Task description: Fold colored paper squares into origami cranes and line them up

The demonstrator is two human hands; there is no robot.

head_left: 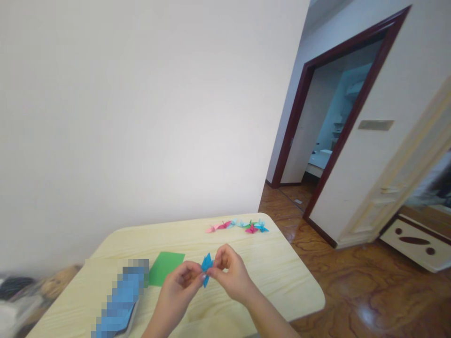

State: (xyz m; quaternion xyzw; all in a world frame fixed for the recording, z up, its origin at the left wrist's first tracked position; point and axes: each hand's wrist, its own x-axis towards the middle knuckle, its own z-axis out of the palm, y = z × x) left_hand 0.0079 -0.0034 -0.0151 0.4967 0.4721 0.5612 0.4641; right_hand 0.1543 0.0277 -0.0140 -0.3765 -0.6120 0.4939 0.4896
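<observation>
Together, left hand (pixel 181 284) and right hand (pixel 230 277) pinch one blue crane (pixel 206 268).

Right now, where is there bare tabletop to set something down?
The table is barest to the right of your right hand, below the origami cranes. Another strip lies between the cranes and the green paper. Crowded at left, around that paper and the blurred blue object.

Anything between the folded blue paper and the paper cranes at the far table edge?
Nothing visible: only tabletop lies between the folded blue paper, held by the left hand and right hand, and the paper cranes. The green paper sheet sits left of that line.
</observation>
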